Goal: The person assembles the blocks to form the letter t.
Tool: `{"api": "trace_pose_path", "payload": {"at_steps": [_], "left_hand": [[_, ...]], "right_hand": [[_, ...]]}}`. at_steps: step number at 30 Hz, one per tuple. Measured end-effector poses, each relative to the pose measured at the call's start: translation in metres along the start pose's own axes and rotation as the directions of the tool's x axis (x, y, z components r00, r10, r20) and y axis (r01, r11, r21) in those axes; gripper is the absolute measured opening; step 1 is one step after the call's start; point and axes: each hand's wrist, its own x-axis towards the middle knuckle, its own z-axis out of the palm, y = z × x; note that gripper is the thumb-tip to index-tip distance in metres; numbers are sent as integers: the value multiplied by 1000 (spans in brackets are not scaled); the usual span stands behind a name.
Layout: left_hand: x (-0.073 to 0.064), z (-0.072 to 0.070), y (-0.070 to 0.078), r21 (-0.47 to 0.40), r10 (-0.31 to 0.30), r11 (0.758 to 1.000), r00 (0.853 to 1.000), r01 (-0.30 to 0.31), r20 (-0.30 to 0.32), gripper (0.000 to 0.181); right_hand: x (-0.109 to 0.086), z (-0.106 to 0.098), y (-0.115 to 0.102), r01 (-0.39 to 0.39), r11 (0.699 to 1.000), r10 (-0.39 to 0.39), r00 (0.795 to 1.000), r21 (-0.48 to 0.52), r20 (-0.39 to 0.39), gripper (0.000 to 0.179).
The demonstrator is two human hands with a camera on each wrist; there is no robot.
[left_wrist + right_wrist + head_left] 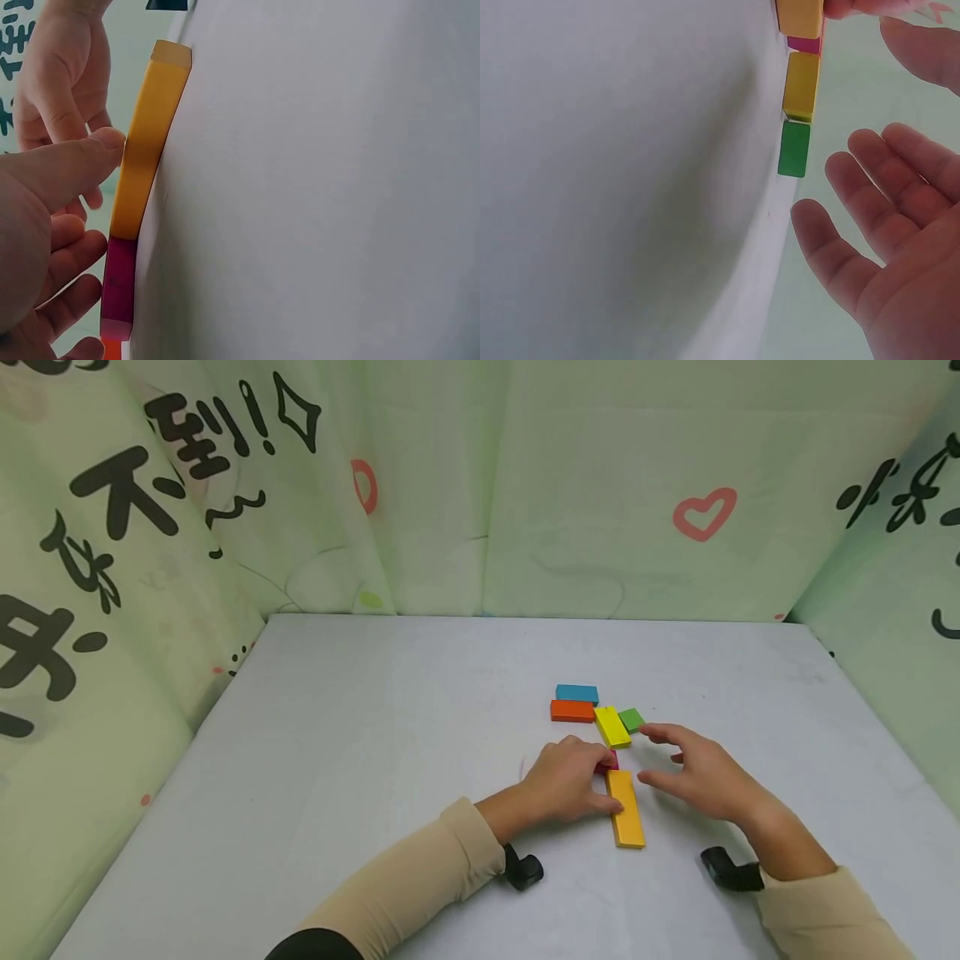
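Observation:
My left hand (566,781) lies over the near end of a group of flat coloured blocks. Its thumb touches the long orange-yellow block (628,822), and its fingers rest at the magenta block (118,281), which they partly cover in the head view. Both blocks lie end to end on the table. To the right, my right hand (701,768) hovers with fingers spread and holds nothing. Its index fingertip is close to the small green block (632,720); the right wrist view shows a gap between them. A yellow block (612,727) lies slanted beside the green one.
A red-orange block (572,711) and a blue block (577,693) lie side by side, left of the yellow block's far end. The white table (375,718) is bordered by pale green printed curtains (585,485). Black wrist cameras (522,870) hang by both sleeves.

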Motion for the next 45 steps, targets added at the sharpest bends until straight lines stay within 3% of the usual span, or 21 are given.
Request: {"api": "trace_pose_path", "payload": {"at_steps": [21, 45], "left_hand": [[0, 1, 0, 12, -4, 1000, 1000, 4, -12, 40], [-2, 0, 1, 9, 7, 1000, 1000, -7, -15, 40]], "right_hand": [[28, 0, 7, -18, 997, 15, 999, 74, 41, 62], [43, 1, 6, -50, 995, 44, 997, 85, 70, 61]]}}
